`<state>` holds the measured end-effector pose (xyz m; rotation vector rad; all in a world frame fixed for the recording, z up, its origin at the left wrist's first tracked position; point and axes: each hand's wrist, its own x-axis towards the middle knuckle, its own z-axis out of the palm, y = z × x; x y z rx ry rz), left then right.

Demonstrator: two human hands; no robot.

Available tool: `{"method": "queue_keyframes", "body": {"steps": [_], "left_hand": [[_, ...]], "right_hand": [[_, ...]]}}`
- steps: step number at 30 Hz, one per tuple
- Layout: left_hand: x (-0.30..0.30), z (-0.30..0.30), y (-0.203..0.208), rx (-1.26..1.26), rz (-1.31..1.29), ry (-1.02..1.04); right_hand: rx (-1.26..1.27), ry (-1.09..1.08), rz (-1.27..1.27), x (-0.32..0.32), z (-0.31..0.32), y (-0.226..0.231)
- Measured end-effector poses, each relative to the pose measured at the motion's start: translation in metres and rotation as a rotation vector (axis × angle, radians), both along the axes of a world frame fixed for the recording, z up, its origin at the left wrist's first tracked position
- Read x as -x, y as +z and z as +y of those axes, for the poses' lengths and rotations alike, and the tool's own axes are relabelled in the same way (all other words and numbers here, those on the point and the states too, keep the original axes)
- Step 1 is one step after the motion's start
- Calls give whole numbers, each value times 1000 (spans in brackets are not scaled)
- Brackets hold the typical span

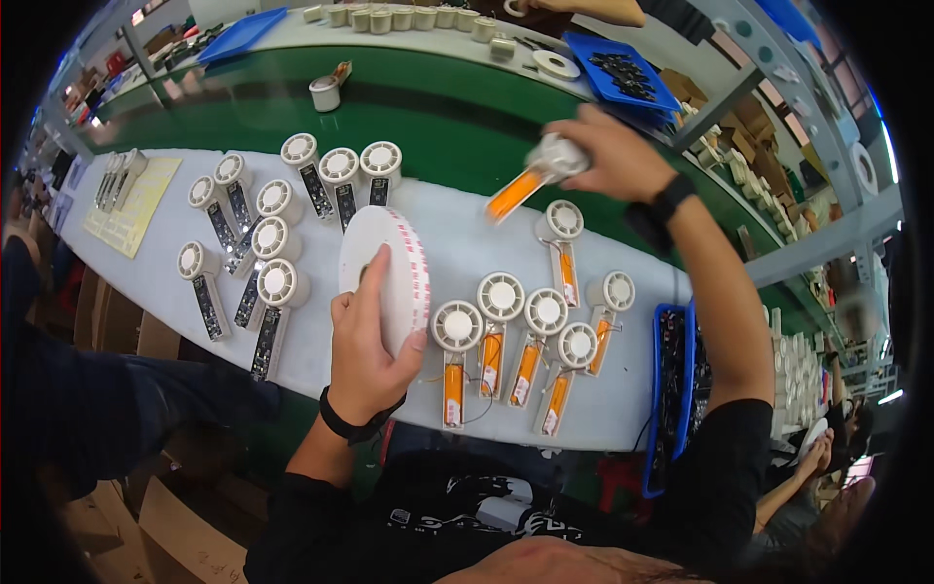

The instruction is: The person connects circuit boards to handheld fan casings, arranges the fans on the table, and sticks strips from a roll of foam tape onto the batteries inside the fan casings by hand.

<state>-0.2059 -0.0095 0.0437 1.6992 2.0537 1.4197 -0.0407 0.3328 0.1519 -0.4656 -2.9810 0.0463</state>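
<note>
My left hand (pixel 368 336) grips a big white roll of adhesive tape (pixel 375 277) with red marks along its edge, held above the table. Raised over the table's far right side, my right hand (pixel 618 156) is closed on a white round-headed device (pixel 556 156), blurred by motion. An orange battery (pixel 514 197) shows in that device's stem. Below it, several like devices lie with orange batteries facing up, among them one with a vented round head (pixel 500 296). Left of the tape roll, several more lie with dark circuit boards (pixel 208 308) showing in their stems.
A green conveyor belt (pixel 428 127) runs behind the pale tabletop (pixel 438 204), carrying a white cup-shaped part (pixel 325 93). Blue trays of dark parts stand at right (pixel 654 457) and far right (pixel 671 102). A yellow sheet (pixel 131 229) lies at left. Another person's arm (pixel 593 10) reaches in beyond the belt.
</note>
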Motion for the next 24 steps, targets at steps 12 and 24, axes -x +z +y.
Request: {"method": "queue_keyframes", "body": {"steps": [12, 24], "left_hand": [[-10, -7, 17, -21, -163, -69], [-20, -4, 14, -141, -91, 12]], "right_hand": [[-111, 31, 183, 55, -94, -47], [141, 199, 690, 0, -246, -21]]}}
